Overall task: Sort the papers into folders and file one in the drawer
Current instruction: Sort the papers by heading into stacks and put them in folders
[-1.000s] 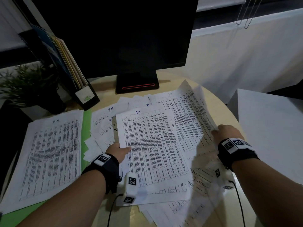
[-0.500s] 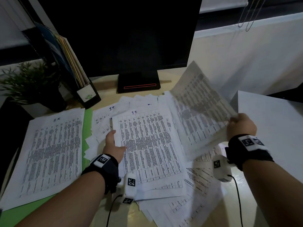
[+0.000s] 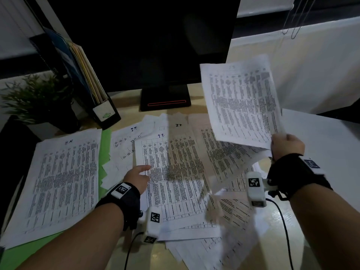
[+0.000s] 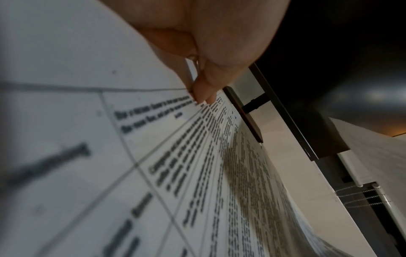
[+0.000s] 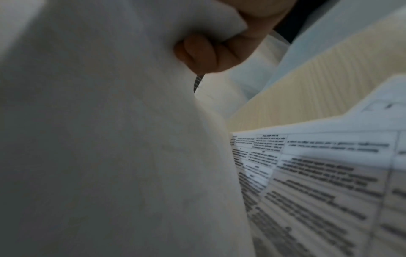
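The thin white printed sheet (image 3: 241, 102), pinched at its near right corner by the right hand (image 3: 287, 146) above the tabletop's (image 3: 126, 106) right side, looks light, floppy and crease-prone, while the left hand (image 3: 137, 177) presses flat-fingered on the loose pile (image 3: 175, 172).

1. The room was dim.
2. A pale wooden desk (image 3: 128, 106) carried a dark monitor (image 3: 136, 41) on a black stand (image 3: 165, 98).
3. A potted plant (image 3: 37, 100) stood at the far left, beside a black file holder (image 3: 105, 112).
4. A white blind (image 3: 311, 65) with bead cords (image 3: 292, 30) hung at the right.
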A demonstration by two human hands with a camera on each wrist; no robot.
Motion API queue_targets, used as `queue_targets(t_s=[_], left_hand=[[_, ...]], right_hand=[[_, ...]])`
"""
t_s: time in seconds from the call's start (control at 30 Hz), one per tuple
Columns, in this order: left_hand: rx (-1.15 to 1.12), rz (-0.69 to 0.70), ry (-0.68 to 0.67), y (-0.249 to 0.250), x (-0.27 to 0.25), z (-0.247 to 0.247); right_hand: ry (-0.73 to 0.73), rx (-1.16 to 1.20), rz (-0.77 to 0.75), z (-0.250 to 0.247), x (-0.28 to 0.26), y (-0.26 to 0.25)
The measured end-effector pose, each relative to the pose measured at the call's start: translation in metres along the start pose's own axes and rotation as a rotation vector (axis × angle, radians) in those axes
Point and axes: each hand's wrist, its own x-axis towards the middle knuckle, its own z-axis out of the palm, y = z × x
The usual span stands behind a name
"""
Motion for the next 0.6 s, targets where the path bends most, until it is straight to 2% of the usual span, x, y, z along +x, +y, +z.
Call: queue_targets(t_s=[0.1, 0.2, 0.3, 0.4, 0.5, 0.6], left_hand=[[0.014, -0.008, -0.005, 0.003, -0.002, -0.001], [0.013, -0.003, 0.000, 0.003, -0.003, -0.002], [0.010, 0.003, -0.001, 0.002, -0.003, -0.005], [0.013, 0.016, -0.001, 0.001, -0.002, -0.006], [0.017, 0.002, -0.008, 0.000, -0.001, -0.004], [0.022, -0.001, -0.022, 0.000, -0.002, -0.001]], right_hand=[[-0.076, -0.114, 0.010, 0.005, 0.000, 0.001], [-0.176, -0.351, -0.025, 0.001, -0.007, 0.005], [-0.217, -0.586, -0.100, -0.009, -0.009, 0.025], [-0.315, -0.769, -0.069, -0.015, -0.005, 0.044], [-0.297, -0.993, -0.093, -0.014, -0.006, 0.047], [-0.346, -0.884, -0.222, -0.008, -0.011, 0.044]])
